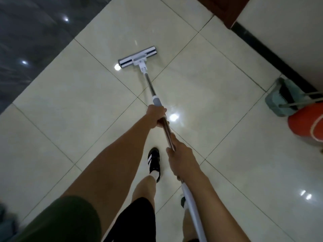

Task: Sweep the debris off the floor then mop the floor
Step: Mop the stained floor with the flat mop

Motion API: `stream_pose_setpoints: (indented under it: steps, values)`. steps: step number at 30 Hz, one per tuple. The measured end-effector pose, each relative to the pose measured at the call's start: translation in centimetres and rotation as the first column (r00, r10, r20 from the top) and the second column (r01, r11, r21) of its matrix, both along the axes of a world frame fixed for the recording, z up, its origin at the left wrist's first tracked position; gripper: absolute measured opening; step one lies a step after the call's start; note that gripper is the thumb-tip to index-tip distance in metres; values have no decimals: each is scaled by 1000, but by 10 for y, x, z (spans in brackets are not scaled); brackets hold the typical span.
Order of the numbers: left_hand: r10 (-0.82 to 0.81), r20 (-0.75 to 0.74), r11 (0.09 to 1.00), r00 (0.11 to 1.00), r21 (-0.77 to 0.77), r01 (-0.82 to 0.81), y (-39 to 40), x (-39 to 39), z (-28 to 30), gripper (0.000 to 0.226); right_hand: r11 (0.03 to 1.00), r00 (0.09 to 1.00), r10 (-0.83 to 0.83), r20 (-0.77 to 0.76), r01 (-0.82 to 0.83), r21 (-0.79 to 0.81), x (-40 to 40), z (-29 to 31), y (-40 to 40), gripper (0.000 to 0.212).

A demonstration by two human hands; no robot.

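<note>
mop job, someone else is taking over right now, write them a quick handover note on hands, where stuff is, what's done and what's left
Left hand grips the mop handle on the metal shaft, just below the grey collar. Right hand grips the same shaft nearer the body.
Mop head lies flat on the pale tile floor, ahead of the person, near a grout crossing.
Teal dustpan with its brush stands by the wall at right, next to an orange bucket.
Done: sweeping looks finished, no debris visible on the tiles in view.
Left: mopping is under way; the glossy tiles hide which are already wet, so cover the whole floor.

Both hands [155, 117] grip mop [137, 57] handle, head on floor [201, 81].
</note>
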State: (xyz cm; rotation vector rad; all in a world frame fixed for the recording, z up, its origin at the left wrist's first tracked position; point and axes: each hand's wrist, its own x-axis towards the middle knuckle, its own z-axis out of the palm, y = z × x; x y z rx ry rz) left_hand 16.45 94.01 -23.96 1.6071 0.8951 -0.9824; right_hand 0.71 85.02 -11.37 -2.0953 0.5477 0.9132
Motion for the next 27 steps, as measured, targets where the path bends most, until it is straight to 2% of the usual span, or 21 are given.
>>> stream_pose_setpoints:
  steps: [9, 14, 22, 27]
  values:
    - [-121, -29, 992, 992, -27, 120, 23, -78, 2, 36, 993, 990, -116, -77, 118, 27, -86, 22, 39, 60]
    - [-204, -17, 979, 979, -30, 203, 26, -162, 9, 35, 984, 982, -170, -83, 173, 32, -172, 30, 51, 60]
    - [-268, 38, 963, 963, -26, 269, 34, -312, 33, 21, 971, 973, -227, -29, 229, 62, -321, 50, 74, 62]
    - [-336, 46, 940, 941, -53, 338, 33, -385, 46, 18, 966, 965, -257, -49, 257, -3, -392, 67, 84, 65]
